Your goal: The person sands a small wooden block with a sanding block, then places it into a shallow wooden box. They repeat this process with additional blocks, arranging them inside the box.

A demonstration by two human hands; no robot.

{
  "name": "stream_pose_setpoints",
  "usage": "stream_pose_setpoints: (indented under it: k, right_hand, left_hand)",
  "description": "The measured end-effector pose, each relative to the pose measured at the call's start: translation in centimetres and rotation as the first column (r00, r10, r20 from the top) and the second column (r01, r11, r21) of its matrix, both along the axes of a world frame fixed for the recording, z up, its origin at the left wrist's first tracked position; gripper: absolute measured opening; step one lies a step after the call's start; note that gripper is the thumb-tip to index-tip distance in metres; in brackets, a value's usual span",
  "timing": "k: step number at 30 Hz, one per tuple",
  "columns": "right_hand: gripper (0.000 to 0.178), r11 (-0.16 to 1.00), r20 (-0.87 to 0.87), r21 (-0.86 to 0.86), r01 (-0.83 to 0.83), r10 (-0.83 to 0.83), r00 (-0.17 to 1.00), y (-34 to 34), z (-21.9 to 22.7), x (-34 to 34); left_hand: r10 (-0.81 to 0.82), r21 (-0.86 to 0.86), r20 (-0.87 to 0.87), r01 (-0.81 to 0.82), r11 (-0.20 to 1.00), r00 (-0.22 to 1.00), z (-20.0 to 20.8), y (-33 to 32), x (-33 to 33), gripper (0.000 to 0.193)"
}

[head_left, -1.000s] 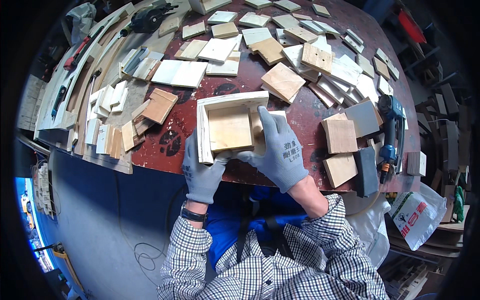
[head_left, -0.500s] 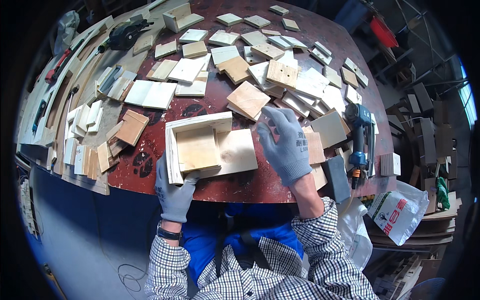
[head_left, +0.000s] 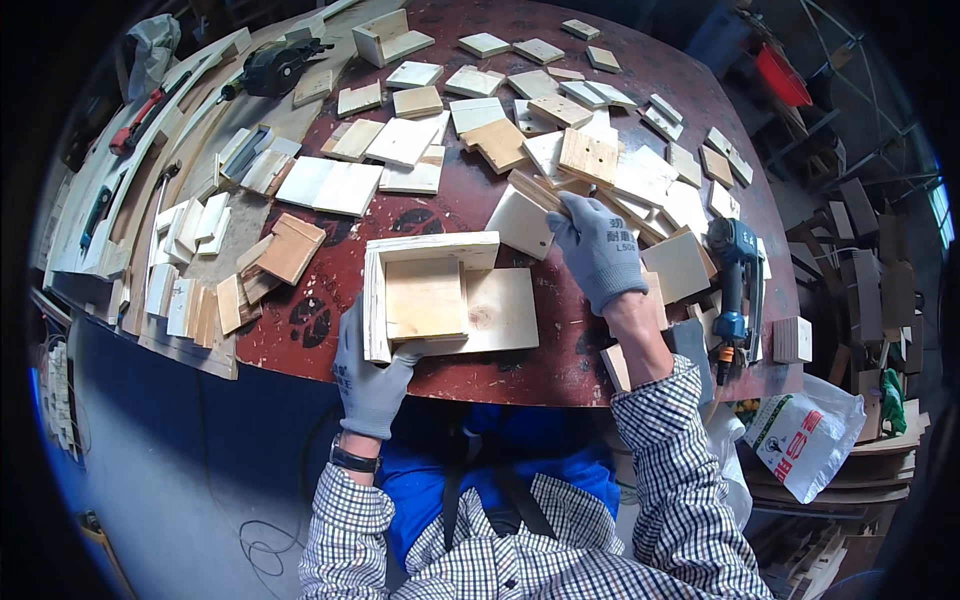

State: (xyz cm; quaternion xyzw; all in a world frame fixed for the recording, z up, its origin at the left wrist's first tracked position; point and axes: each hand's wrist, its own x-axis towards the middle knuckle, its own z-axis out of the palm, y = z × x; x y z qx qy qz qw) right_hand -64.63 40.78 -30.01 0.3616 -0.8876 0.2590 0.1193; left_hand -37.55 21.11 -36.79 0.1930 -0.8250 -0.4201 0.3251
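Observation:
My left hand, in a grey work glove, grips the lower left corner of a wooden assembly. Two upright strips meet at a corner on its flat base board, and a smaller square board lies inside that corner. My right hand, gloved alike, pinches the right end of a wooden board that is tilted up on edge. Just below that board, a pale board with a small hole lies on the table. A blue nail gun rests to the right of my right hand.
Loose wooden pieces cover much of the dark red table. A dark grey block lies by the nail gun. At the far left are a black tool and a red-handled tool. A white sack hangs beyond the right edge.
My right hand has moved up to the pile and taken hold of the brown board, tilting it up off the pale one. My left hand still grips the assembly. The whole view has shifted slightly.

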Motion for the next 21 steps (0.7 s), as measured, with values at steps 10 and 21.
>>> stream_pose_setpoints:
  k: [10,21]
  right_hand:
    - [0.031,0.939,-0.220,0.345,-0.001,0.082,0.972,3.4,0.9,3.3]
    - [0.067,0.839,-0.021,0.537,-0.088,0.118,0.993,2.0,3.6,-0.4]
  left_hand:
    - [-0.007,0.053,0.037,0.005,0.999,0.999,-0.4,0.1,-0.3,0.088]
    - [0.004,0.018,-0.003,-0.004,1.000,1.000,-0.2,0.2,-0.4,0.080]
